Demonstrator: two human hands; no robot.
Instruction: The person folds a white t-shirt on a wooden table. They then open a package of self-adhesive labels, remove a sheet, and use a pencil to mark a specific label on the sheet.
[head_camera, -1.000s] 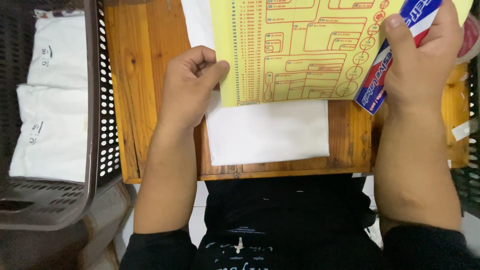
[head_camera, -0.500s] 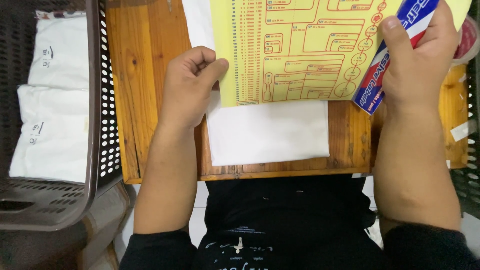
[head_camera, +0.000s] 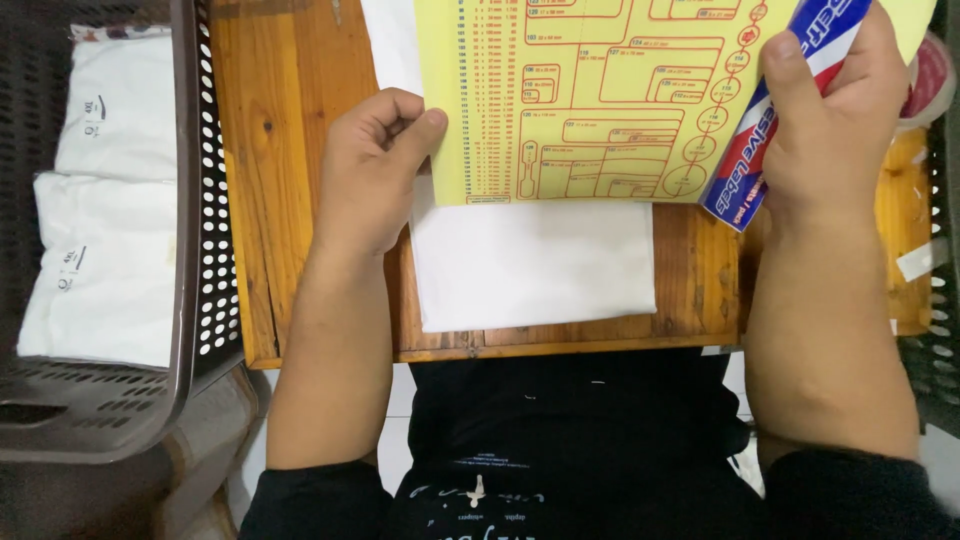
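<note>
Since a second ago we've barely shifted — our left hand (head_camera: 372, 170) still pinches the one yellow sheet (head_camera: 600, 100) at its left edge, our right hand (head_camera: 835, 120) clamps its striped header. Beneath lies one white cloth (head_camera: 535, 260) — two more in the basket (head_camera: 190, 300).

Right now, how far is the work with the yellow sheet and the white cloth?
Done: folded white pieces lie in the dark basket at the left. In hand: the left hand pinches the yellow sheet at its edge, and the right hand grips its red, white and blue pack. Left: the white folded cloth lies on the wooden table.
</note>
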